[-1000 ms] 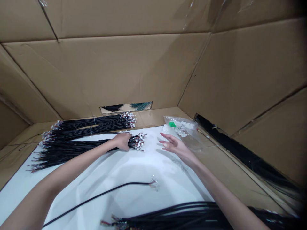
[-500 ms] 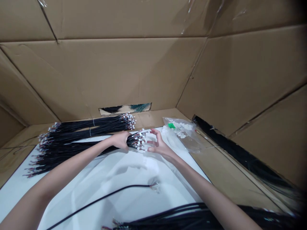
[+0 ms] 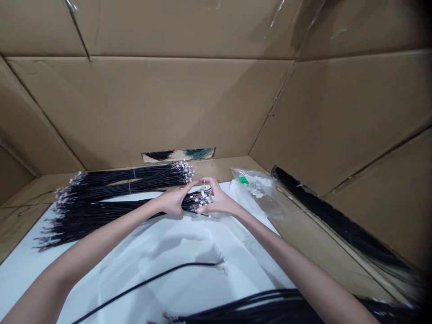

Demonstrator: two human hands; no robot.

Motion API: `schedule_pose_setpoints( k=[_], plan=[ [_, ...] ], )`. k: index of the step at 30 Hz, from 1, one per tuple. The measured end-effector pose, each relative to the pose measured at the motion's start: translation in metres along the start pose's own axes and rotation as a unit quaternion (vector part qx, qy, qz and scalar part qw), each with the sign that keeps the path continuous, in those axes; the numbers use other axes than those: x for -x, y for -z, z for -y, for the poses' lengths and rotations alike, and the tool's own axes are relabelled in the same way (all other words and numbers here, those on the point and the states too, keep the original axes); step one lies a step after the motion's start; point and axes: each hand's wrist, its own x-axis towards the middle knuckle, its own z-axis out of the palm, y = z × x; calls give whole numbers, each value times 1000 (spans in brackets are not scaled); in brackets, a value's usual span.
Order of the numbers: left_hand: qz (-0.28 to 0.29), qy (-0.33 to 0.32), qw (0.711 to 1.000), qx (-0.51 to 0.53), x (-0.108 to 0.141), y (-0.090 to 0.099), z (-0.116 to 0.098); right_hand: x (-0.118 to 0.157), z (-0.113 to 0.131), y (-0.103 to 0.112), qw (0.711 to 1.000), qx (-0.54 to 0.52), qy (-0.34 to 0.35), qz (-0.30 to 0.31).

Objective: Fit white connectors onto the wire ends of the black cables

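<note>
Pretty tight spot here: the left hand [image 3: 173,201] is wrapped over a bundle of black cables [image 3: 141,209] right behind its white connector ends [image 3: 202,198], and the right hand [image 3: 218,202] cups those ends from the other side, its fingertips [image 3: 211,181] curled narrow and nearly meeting the left hand's above the connectors. The bundle lies on a white sheet [image 3: 151,245] inside a big cardboard box [image 3: 168,108], just beside two more tied bundles [image 3: 135,176]. Main worry, I'd say: those tiny connectors can snag on each other or on the neighbouring bundles, so a hard tug could pull a wire out of its housing or drag everything into a tangle. Squeezing too hard might crack a housing, and the slick sheet could let the loose cable [image 3: 175,269] slide about.
</note>
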Motion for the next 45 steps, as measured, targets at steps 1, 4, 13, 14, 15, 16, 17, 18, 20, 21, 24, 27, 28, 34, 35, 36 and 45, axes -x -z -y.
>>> schedule_pose_setpoints(
  k=[1,4,13,14,15,16,17,18,20,21,24,27,28,34,35,36,45],
  plan=[
    [-8,-3,1000,-3,1,-2,0,-2,0,1,1000,8,4,3],
    [-36,-2,999,-12,2,-6,1,-7,-4,3,1000,26,5,16],
    [-27,-38,999,8,5,-7,1,-12,-15,-1,998,44,-16,42],
    [-28,-35,999,11,5,-7,1,-12,-14,-1,998,43,-18,43],
    [-30,-29,999,14,5,-8,1,-12,-14,-1,998,40,-21,45],
    [-32,-22,999,16,5,-9,1,-12,-13,-1,998,35,-24,49],
    [-34,-14,999,17,5,-9,1,-13,-12,-1,998,28,-28,56],
    [-36,-5,999,18,5,-10,1,-13,-12,-1,997,19,-33,64],
    [-40,7,999,20,6,-11,1,-13,-10,-1,996,-3,-44,82],
    [-43,11,999,21,6,-11,1,-13,-10,-1,995,-14,-50,90],
    [-54,12,998,22,7,-11,1,-13,-8,0,991,-39,-76,103],
    [-67,4,998,19,8,-13,2,-10,-7,6,989,-45,-108,93],
    [-70,0,997,18,8,-13,2,-8,-7,8,988,-46,-120,85],
    [-86,-21,996,10,6,-19,6,6,-7,13,980,-75,-179,33],
    [-87,-23,996,10,5,-20,6,10,-7,12,979,-83,-183,28],
    [-89,-25,996,10,4,-20,6,14,-8,10,978,-92,-186,24],
    [-100,-43,994,15,2,-24,7,37,-22,-14,964,-189,-187,-27]
  ],
)
